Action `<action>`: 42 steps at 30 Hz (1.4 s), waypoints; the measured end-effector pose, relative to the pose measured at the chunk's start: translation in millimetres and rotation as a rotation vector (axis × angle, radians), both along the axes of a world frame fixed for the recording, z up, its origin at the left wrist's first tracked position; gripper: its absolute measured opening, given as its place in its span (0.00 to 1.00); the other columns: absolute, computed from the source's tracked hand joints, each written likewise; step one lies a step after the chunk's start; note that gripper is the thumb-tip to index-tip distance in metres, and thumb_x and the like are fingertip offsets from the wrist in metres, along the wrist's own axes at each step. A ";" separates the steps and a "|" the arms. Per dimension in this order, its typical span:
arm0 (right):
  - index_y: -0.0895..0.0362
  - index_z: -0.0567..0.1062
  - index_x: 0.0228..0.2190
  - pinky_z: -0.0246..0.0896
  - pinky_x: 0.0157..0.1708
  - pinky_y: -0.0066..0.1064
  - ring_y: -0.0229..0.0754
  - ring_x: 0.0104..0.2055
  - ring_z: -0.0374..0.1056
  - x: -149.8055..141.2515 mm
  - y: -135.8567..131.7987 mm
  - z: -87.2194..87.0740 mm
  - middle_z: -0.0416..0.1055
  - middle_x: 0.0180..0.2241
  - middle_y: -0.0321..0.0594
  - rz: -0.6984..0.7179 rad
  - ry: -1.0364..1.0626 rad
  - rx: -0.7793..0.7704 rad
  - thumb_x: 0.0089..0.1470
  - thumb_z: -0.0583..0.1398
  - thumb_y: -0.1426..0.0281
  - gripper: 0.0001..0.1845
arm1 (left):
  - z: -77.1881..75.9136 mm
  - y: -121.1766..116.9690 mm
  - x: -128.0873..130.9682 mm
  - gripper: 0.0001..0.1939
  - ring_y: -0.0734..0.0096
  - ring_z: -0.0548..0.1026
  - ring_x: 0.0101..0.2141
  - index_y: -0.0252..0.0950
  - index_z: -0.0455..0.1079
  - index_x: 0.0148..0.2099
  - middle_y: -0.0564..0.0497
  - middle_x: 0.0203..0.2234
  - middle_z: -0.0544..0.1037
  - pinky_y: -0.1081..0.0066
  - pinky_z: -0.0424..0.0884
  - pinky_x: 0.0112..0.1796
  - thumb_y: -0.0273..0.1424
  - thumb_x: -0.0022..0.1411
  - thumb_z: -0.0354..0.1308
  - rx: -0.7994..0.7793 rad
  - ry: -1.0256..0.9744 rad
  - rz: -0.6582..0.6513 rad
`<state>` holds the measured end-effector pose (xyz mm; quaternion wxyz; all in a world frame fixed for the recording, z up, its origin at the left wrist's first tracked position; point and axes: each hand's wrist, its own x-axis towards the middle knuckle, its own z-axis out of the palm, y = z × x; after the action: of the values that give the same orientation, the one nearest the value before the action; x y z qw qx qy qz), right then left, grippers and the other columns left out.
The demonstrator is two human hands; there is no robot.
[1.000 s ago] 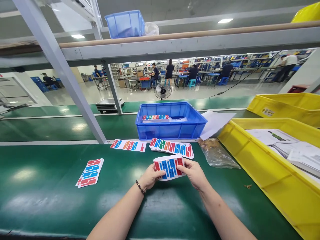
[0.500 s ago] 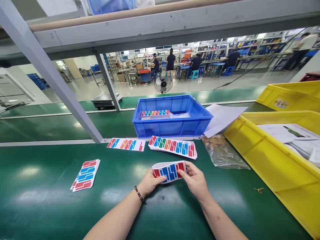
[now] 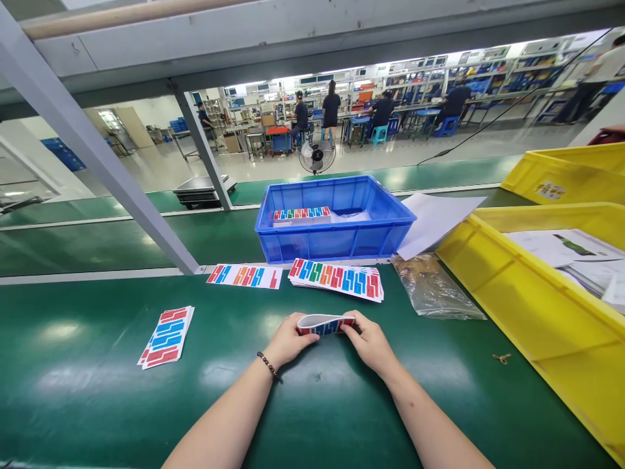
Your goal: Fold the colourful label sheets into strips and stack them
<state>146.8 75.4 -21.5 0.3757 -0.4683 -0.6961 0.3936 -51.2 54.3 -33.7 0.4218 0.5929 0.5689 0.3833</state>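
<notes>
A curved, folded sheet of red and blue stickers (image 3: 325,325) is held between both hands above the green work surface (image 3: 234,397). My left hand (image 3: 289,340) pinches its left end, and my right hand (image 3: 370,341) grips the other end, thumbs on the near side. Beyond the hands lies a stack of multicoloured sticker sheets (image 3: 336,280). To its left is a sheet with gaps among its stickers (image 3: 244,276). A small pile of folded sticker sheets (image 3: 166,337) rests farther left.
A blue bin (image 3: 332,244) behind the stack contains more sticker sheets. At right, a yellow bin (image 3: 532,312) holds printed papers, beside a clear plastic bag (image 3: 437,290) and a white sheet (image 3: 434,218). A grey post (image 3: 112,156) slants at left. People work at far benches.
Both hands have tilted the held sheet, so its printed face shows less and its open upper fold shows more. The camera view has shifted slightly. The other sheets stay in place.
</notes>
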 end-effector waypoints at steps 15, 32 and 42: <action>0.55 0.74 0.20 0.60 0.30 0.31 0.41 0.26 0.66 5.1 2.1 5.8 0.71 0.21 0.34 0.015 0.083 -0.063 0.41 0.60 0.68 0.04 | 6.9 -3.7 2.9 0.03 0.70 0.67 0.24 0.35 0.73 0.25 0.53 0.19 0.73 0.73 0.62 0.29 0.29 0.45 0.60 0.002 -0.039 -0.016; 0.58 0.73 0.21 0.69 0.29 0.39 0.44 0.24 0.72 -8.1 -6.0 8.6 0.76 0.22 0.38 -0.135 0.666 -0.500 0.26 0.71 0.64 0.17 | 25.3 -10.7 17.0 0.19 0.71 0.73 0.26 0.32 0.72 0.30 0.50 0.23 0.77 0.70 0.67 0.33 0.42 0.39 0.66 -0.291 -0.980 0.225; 0.55 0.71 0.21 0.69 0.28 0.37 0.41 0.23 0.70 -17.8 -14.5 6.6 0.75 0.21 0.34 -0.247 0.836 -0.423 0.28 0.70 0.64 0.16 | 35.7 2.5 78.7 0.19 0.62 0.74 0.39 0.34 0.69 0.38 0.49 0.32 0.78 0.63 0.66 0.45 0.34 0.41 0.66 -0.100 -1.336 0.406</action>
<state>129.0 60.9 -14.9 0.5637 -0.4152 -0.3295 0.6334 27.5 56.8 2.1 0.6280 0.0923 0.3043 0.7103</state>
